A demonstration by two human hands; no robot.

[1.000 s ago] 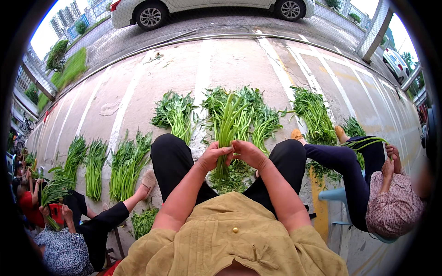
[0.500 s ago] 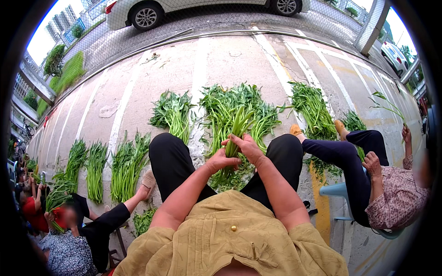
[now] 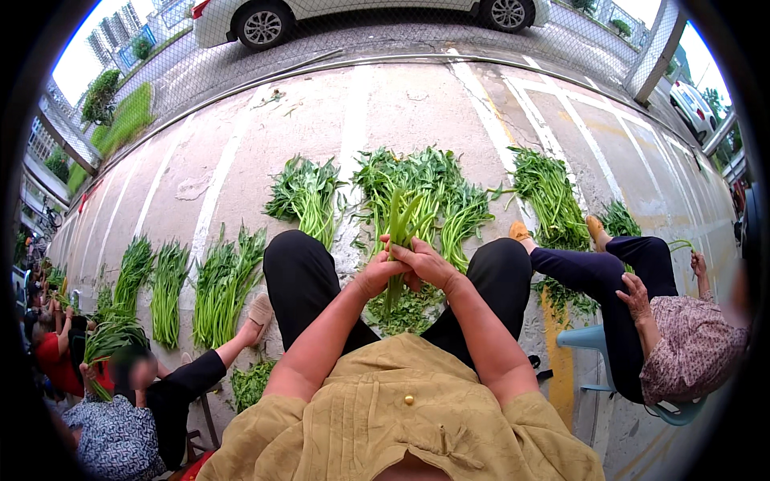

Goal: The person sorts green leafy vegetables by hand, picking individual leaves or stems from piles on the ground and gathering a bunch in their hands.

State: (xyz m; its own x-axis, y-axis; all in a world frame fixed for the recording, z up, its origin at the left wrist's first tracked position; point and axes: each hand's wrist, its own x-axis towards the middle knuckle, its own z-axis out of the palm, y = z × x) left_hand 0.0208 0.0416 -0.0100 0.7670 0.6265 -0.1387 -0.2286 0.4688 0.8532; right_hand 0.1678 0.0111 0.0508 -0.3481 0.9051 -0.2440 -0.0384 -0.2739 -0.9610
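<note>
Striped pavement (image 3: 301, 120) runs to a mesh fence (image 3: 593, 38) — both hands (image 3: 425, 263) grip green stems (image 3: 399, 215).

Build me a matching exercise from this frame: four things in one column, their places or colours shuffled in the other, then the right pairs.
Things
1. Stool at the right
2. Camera wearer's shirt
3. Green stems at the centre
4. Large car at the top

Places or colours
A. Between the left hand and right hand
B. Beyond the wire fence
C. Light blue
D. Mustard yellow

Right pairs: 1-C, 2-D, 3-A, 4-B
</note>
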